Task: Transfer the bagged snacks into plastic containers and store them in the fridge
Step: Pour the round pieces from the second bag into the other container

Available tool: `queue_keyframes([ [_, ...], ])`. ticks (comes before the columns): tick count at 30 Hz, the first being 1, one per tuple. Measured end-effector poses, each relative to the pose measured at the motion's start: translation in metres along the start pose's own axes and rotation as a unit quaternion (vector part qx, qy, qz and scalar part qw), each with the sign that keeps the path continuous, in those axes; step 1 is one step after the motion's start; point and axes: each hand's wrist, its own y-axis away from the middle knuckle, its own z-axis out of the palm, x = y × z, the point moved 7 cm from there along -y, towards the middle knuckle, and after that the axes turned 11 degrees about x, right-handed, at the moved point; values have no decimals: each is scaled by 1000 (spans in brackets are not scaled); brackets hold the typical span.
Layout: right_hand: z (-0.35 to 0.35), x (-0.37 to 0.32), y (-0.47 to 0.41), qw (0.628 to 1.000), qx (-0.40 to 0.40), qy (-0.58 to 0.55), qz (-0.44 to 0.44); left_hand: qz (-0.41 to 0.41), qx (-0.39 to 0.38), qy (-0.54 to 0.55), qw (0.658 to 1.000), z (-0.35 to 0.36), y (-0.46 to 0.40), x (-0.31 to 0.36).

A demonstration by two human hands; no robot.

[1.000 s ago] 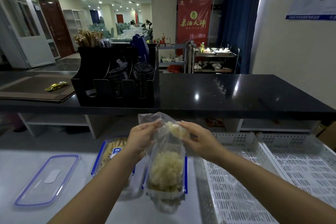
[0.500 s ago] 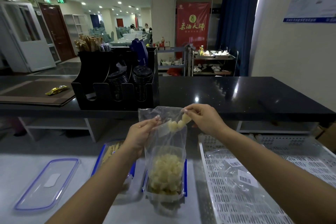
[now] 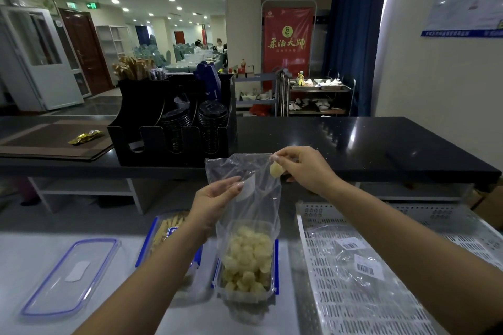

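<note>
A clear plastic bag [image 3: 245,193] hangs upside down over an open plastic container [image 3: 246,275] with blue clips, its mouth down inside the container, where a heap of pale round snack pieces [image 3: 247,258] already lies. The right hand [image 3: 304,168] pinches the bag's upper corner between thumb and fingertips, and one last pale piece [image 3: 276,170] sits inside the film just below those fingertips, held up in the pinched corner. The left hand [image 3: 215,201] holds the bag lower, at mid-height on its left side, thumb and fingers closed on the film beside a white label. The container stands on the pale counter [image 3: 21,258] near its middle, just left of a white perforated tray [image 3: 348,313] that carries empty clear bags with barcode stickers [image 3: 351,258]. Touching or just beside the container on its left, partly hidden by the left forearm, is a second container [image 3: 166,231] with blue clips, filled with yellowish stick snacks. Farther toward the counter's left edge lies a loose lid with a blue rim [image 3: 70,275]. Beyond, a raised black countertop [image 3: 340,144] carries a black organiser with stacked cup lids [image 3: 174,128] and, on a brown mat [image 3: 46,144] toward its left end, a gold wrapper [image 3: 84,136]
</note>
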Motion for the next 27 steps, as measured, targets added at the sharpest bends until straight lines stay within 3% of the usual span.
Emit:
queue_keyframes([
  [5,1,-2,-2,1000,7,-14,-26,-29,54,72,996,-6,1,2],
  [10,6,1,4,998,2,7,-55,-51,57,87,993,-10,2,-4],
  [27,-12,0,-1,992,49,-117,-28,19,-73,-111,991,-9,2,-49],
])
